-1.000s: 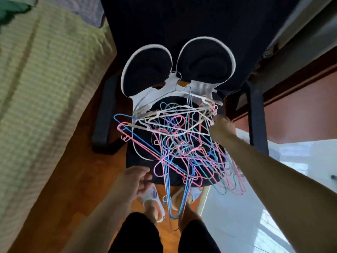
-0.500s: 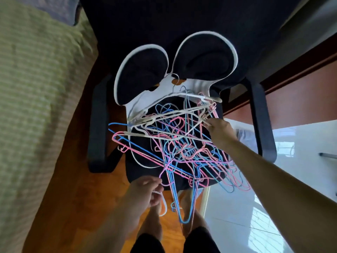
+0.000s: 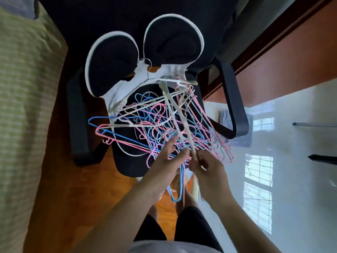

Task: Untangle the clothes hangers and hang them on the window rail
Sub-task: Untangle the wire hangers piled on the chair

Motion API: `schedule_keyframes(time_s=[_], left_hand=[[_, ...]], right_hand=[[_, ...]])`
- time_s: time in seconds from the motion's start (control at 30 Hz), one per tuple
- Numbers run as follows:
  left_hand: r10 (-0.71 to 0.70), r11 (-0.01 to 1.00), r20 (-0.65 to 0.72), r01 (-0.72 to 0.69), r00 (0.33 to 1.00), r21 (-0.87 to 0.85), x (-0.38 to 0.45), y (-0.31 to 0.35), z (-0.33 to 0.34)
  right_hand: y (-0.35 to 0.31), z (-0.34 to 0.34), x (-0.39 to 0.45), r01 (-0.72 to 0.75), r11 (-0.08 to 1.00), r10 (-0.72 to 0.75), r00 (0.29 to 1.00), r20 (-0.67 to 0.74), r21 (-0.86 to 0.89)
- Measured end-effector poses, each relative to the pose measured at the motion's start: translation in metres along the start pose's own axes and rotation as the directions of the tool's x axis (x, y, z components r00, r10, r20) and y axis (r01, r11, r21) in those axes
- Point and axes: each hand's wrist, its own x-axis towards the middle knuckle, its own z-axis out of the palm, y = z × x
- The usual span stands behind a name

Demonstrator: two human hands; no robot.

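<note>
A: What is the right hand [image 3: 207, 172] doing?

B: It is curling its fingers around the near end of a cream hanger [image 3: 179, 125], pinching the bar low, just right of the left hand [image 3: 168, 161].

A: And the left hand?

B: Its fingers are reaching out fairly straight into the near edge of the tangle of hangers [image 3: 160, 128], touching pink and blue wires. I cannot tell whether it is gripping any of them.

A: Where is the cream hanger running from the right hand?

B: It is slanting up and away from the hand, across the top of the tangle, toward the white frame of the chair back [image 3: 142, 77].

A: Where is the tangle sitting?

B: Just beyond both hands, on the dark seat of the chair [image 3: 127, 161]. Pink, blue and cream wires are crossing one another, and one blue hanger [image 3: 177, 189] is hanging down below the hands, between the person's legs.

A: What is lying farther out?

B: Beyond the tangle, two dark round pads with white rims are standing on the chair back. An armrest [image 3: 235, 110] is curving to the right of the hands and another to the left. A bed with a green striped cover [image 3: 23, 106] is lying far left, the wooden floor [image 3: 73, 198] is showing below the left arm, and pale glossy tiles [image 3: 300, 189] are lying right of the right arm.
</note>
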Motion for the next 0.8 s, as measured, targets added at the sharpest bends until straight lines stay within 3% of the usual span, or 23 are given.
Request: schedule_keyframes(time_s=[0.2, 0.27, 0.33, 0.4, 0.43, 0.5, 0.6, 0.73, 0.8], left_hand=[[0.102, 0.990, -0.091, -0.110, 0.991, -0.088, 0.010, 0.000, -0.002], [0.110, 0.985, -0.103, -0.122, 0.989, -0.120, 0.011, 0.005, -0.004], [0.088, 0.982, -0.113, -0.105, 0.990, -0.157, 0.011, 0.009, -0.006], [0.058, 0.978, -0.134, -0.083, 0.989, -0.189, 0.012, 0.010, -0.008], [0.058, 0.984, -0.160, -0.083, 0.985, -0.158, 0.012, 0.011, -0.010], [0.122, 0.990, -0.195, -0.106, 0.973, 0.092, 0.012, 0.011, -0.017], [0.217, 0.863, -0.157, -0.114, 0.963, 0.492, 0.004, 0.009, -0.029], [0.360, 0.653, -0.134, -0.147, 0.923, 0.743, -0.009, -0.003, -0.041], [0.451, 0.554, -0.122, -0.170, 0.884, 0.815, -0.014, -0.008, -0.040]], right_hand=[[-0.016, 0.034, -0.017, -0.076, 0.979, 0.041, 0.982, 0.183, 0.191], [-0.016, 0.039, -0.016, -0.030, 0.988, 0.005, 0.987, 0.159, 0.150], [-0.008, 0.041, -0.013, 0.044, 0.999, -0.042, 0.988, 0.151, -0.010], [-0.003, 0.037, -0.012, 0.086, 0.985, -0.053, 0.977, 0.208, -0.153], [-0.005, 0.030, -0.010, 0.046, 0.990, -0.011, 0.967, 0.255, -0.132], [-0.011, 0.009, -0.001, -0.072, 0.997, 0.077, 0.967, 0.242, -0.029], [-0.028, -0.021, 0.022, -0.156, 0.958, 0.135, 0.986, 0.101, 0.242], [-0.058, -0.019, 0.035, -0.180, 0.910, 0.133, 0.980, 0.149, 0.372], [-0.072, -0.011, 0.031, -0.248, 0.817, 0.171, 0.967, 0.191, 0.521]])
